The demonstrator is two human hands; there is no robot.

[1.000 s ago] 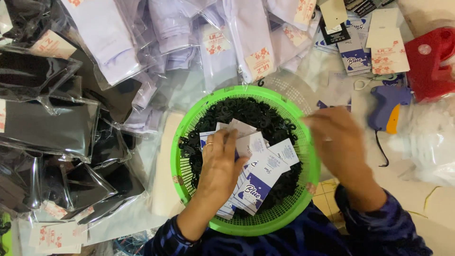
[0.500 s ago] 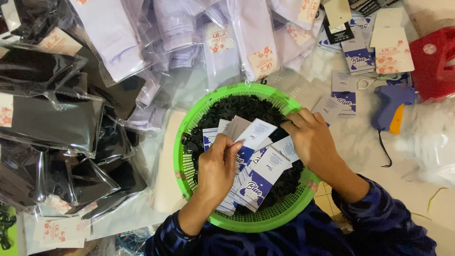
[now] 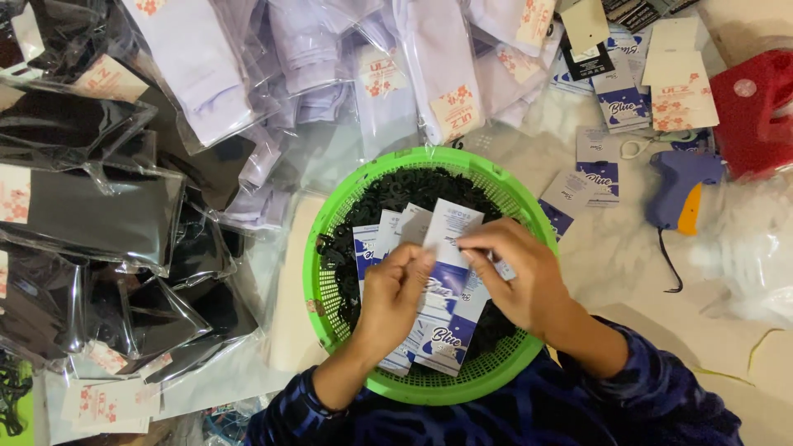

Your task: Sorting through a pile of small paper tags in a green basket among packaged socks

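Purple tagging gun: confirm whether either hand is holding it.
No: the purple tagging gun lies untouched right of the green plastic basket, where both hands hold cards.

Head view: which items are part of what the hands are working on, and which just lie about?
In hand: left hand, right hand, blue-and-white cards, black hooks, green basket.
Lying about: tagging gun, red tool, bagged white socks, bagged black socks, scissors.

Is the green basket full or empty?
Partly full: small black plastic pieces cover the bottom of the green basket, below its rim, and a fan of card tags is held above them.
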